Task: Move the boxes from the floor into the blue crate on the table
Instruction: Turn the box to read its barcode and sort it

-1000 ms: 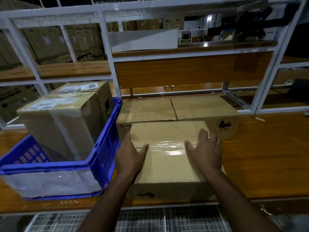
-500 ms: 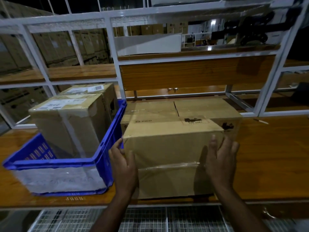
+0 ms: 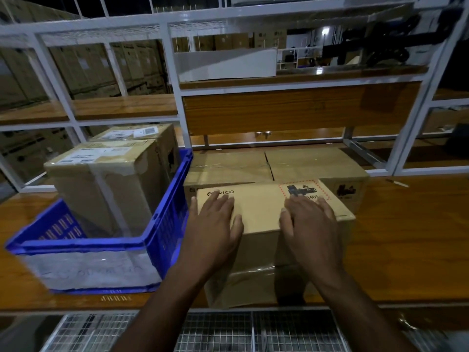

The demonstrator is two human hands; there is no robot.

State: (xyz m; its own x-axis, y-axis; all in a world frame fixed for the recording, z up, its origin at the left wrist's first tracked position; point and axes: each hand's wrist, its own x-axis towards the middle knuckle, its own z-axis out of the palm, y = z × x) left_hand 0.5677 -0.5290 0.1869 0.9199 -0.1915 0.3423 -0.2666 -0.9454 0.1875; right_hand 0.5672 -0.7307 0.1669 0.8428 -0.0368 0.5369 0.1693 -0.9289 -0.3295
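A brown cardboard box [image 3: 258,207] with a PICO mark stands on end at the table's front edge, just right of the blue crate [image 3: 167,219]. My left hand [image 3: 215,222] lies flat on the box's top near its left edge. My right hand [image 3: 309,219] lies flat on the top toward the right, fingers straight. Two taped boxes [image 3: 111,189] stand inside the crate, one behind the other.
Two more cardboard boxes [image 3: 279,166] lie side by side on the wooden table [image 3: 406,237] behind the upright box. A white metal shelf frame [image 3: 175,97] rises behind the table. Wire mesh [image 3: 218,331] runs below the table's front edge.
The box has been tipped from lying flat to standing on end. My hands moved from its sides up onto its top face.
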